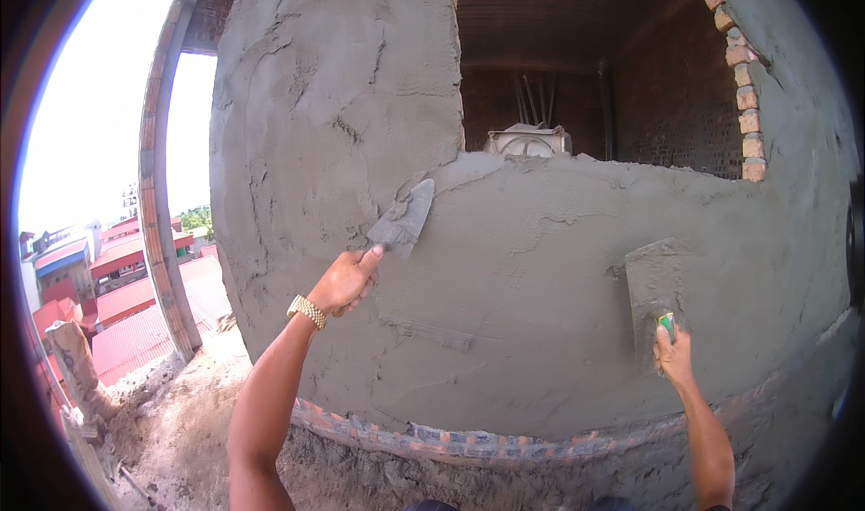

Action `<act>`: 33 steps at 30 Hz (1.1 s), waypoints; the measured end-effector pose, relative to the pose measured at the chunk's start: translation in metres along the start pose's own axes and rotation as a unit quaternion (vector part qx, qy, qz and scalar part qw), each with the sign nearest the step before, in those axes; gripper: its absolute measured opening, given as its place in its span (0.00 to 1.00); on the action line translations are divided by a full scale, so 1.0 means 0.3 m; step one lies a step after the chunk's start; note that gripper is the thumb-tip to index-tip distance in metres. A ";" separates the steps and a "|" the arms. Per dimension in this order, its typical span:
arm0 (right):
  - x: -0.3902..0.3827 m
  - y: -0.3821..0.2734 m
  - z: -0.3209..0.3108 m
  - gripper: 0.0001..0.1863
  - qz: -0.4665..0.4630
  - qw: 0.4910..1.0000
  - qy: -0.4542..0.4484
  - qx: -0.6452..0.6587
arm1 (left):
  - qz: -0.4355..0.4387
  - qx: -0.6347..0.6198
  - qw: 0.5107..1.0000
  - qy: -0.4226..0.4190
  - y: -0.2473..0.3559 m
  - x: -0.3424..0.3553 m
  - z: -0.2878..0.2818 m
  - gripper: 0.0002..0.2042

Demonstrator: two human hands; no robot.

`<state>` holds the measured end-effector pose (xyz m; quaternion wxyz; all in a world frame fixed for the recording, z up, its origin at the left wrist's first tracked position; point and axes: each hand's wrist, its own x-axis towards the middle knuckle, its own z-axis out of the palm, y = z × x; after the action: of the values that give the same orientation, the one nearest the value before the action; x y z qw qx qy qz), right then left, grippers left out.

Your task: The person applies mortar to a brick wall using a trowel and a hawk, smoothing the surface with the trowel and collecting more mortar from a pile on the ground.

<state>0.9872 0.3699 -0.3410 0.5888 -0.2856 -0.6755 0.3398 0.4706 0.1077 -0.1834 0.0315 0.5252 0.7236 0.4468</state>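
Observation:
My left hand (344, 281), with a gold watch at the wrist, is closed round the handle of a pointed trowel (407, 218). Some grey mortar clings to its blade, which is at the wall left of the opening's lower corner. On the right, my right hand (674, 353) grips the green and yellow handle of a rectangular plastering float (656, 281), smeared with mortar. Its face is toward the wall; whether it touches cannot be made out. The wall (505, 322) is coated in wet grey plaster with ridges and cracks.
A window opening (541, 24) with a ragged brick edge (746, 96) shows a dark room and a whitish object (529, 141). Bare bricks (468, 443) run along the wall's foot. At left stand a post (160, 196) and a drop toward red roofs (126, 304). Rubble (180, 421) covers the ground.

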 end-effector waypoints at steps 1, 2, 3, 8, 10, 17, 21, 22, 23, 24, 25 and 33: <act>0.021 -0.046 0.052 0.20 -0.031 0.998 -0.018 -0.044 | -0.022 -0.013 1.000 0.006 -0.065 -0.041 0.032 0.31; 0.045 -0.128 0.140 0.21 -0.047 0.994 -0.036 -0.095 | -0.073 -0.044 0.996 0.001 -0.137 -0.102 0.076 0.31; 0.069 -0.233 0.227 0.22 -0.070 0.985 -0.051 -0.149 | -0.095 -0.074 0.993 0.009 -0.248 -0.167 0.144 0.29; 0.264 -0.659 0.618 0.33 -0.170 0.955 -0.114 -0.214 | -0.215 -0.271 0.933 -0.102 -0.484 -0.593 0.495 0.27; 0.404 -0.699 0.688 0.35 -0.232 0.938 -0.091 -0.241 | -0.224 -0.342 0.895 -0.177 -0.540 -0.644 0.655 0.26; 0.553 -0.690 0.357 0.30 -0.004 0.970 -0.089 -0.226 | -0.248 -0.327 0.883 -0.230 -0.572 -0.657 0.779 0.26; 0.483 -0.486 0.143 0.30 0.018 0.993 0.023 -0.113 | -0.250 -0.362 0.883 -0.164 -0.690 -0.735 0.737 0.25; 0.440 -0.431 0.144 0.30 0.027 0.997 0.037 -0.065 | -0.268 -0.352 0.884 -0.151 -0.726 -0.762 0.744 0.26; 0.391 -0.377 0.149 0.30 0.037 0.998 0.052 -0.016 | -0.296 -0.341 0.880 -0.149 -0.768 -0.794 0.750 0.26; 0.357 -0.330 0.160 0.30 0.045 0.996 0.066 0.037 | -0.309 -0.359 0.870 -0.142 -0.830 -0.831 0.763 0.27; 0.325 -0.299 0.204 0.30 0.045 0.994 0.062 0.078 | -0.320 -0.351 0.871 -0.129 -0.861 -0.863 0.780 0.27; 0.285 -0.276 0.817 0.31 0.008 0.971 -0.046 0.234 | -0.379 -0.307 0.868 -0.100 -0.920 -1.043 0.814 0.26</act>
<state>0.7336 0.3570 -0.2423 0.6045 -0.1298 -0.6014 0.5060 0.5339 -0.0026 -0.6498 0.4300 0.2168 0.6865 0.5449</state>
